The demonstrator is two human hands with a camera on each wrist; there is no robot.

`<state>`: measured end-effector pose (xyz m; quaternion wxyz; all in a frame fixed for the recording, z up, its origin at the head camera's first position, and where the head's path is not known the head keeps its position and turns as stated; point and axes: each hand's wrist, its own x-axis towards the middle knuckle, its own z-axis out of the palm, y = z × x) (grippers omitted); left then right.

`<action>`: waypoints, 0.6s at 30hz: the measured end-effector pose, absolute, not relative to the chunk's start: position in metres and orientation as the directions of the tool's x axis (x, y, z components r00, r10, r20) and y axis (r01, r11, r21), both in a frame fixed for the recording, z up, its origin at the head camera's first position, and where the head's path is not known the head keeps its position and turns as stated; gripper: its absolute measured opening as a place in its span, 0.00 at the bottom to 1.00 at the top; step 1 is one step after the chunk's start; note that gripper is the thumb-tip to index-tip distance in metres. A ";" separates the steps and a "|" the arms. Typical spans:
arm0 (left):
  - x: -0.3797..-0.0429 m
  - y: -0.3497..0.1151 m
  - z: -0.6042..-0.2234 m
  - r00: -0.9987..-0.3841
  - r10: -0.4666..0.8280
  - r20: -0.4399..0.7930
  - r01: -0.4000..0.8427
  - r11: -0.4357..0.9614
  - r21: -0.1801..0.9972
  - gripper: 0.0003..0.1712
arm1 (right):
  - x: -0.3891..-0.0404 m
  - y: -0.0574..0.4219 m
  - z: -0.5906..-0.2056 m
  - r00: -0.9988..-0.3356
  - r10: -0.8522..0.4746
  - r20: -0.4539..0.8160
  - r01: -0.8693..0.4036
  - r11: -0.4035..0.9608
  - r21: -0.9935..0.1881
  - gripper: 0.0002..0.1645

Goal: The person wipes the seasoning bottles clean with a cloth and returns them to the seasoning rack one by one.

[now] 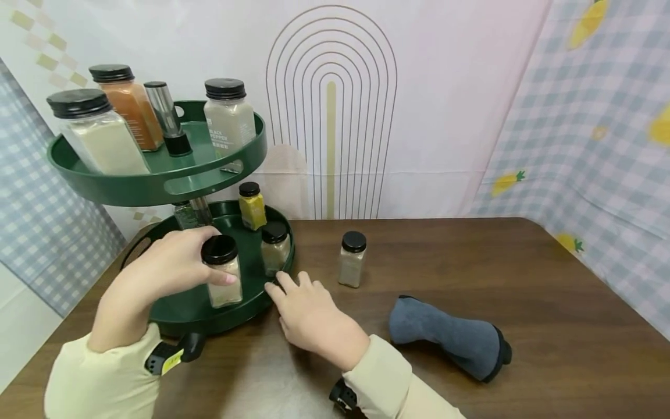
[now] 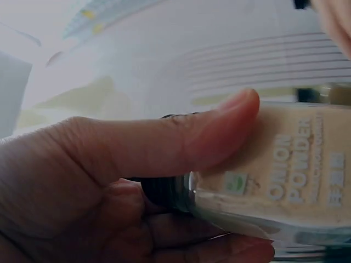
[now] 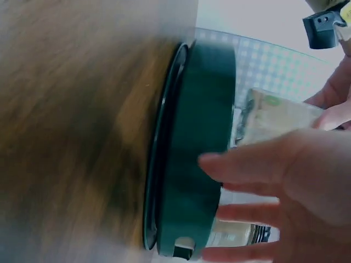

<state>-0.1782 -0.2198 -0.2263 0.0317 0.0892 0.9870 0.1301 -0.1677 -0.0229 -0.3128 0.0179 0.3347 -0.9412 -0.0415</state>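
Note:
My left hand [image 1: 175,262] grips a square glass jar of onion powder [image 1: 226,285] with a black lid, over the lower tray [image 1: 193,317] of a green two-tier stand. In the left wrist view the thumb lies along the jar [image 2: 296,164], whose label reads ONION POWDER. My right hand [image 1: 314,317] has its fingers spread, fingertips right at the lower tray's rim [image 3: 200,148]. Just behind those fingertips, a black-lidded jar [image 1: 274,250] stands on the lower tray. Farther back on it are a small yellow jar [image 1: 252,208] and a partly hidden green jar [image 1: 185,215].
The upper tray [image 1: 157,189] overhangs the lower one and bears a cream-coloured jar [image 1: 107,142], an orange jar [image 1: 133,113], a metal grinder [image 1: 168,119] and a black pepper jar [image 1: 228,125]. On the wooden table [image 1: 471,262] are another jar [image 1: 352,262] and a blue-grey cloth bundle [image 1: 447,334].

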 end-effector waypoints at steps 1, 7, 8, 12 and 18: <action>-0.182 -0.220 -0.228 -0.981 0.186 -0.058 0.163 0.947 0.275 0.53 | -0.168 -0.023 -0.314 -0.768 -0.640 0.024 -0.635 0.766 0.102 0.30; -0.198 -0.219 -0.240 -0.973 0.205 -0.108 0.158 0.927 0.339 0.50 | -0.160 -0.024 -0.315 -0.680 -0.732 0.049 -0.727 0.681 0.087 0.28; -0.199 -0.218 -0.242 -0.972 0.206 -0.112 0.156 0.926 0.344 0.50 | -0.160 -0.024 -0.314 -0.672 -0.739 0.046 -0.735 0.673 0.080 0.28; -0.202 -0.215 -0.246 -0.969 0.204 -0.139 0.142 0.922 0.361 0.49 | -0.159 -0.023 -0.316 -0.624 -0.779 0.059 -0.778 0.627 0.039 0.30; -0.202 -0.211 -0.249 -0.966 0.204 -0.157 0.135 0.921 0.367 0.49 | -0.160 -0.024 -0.319 -0.602 -0.796 0.058 -0.797 0.604 0.023 0.33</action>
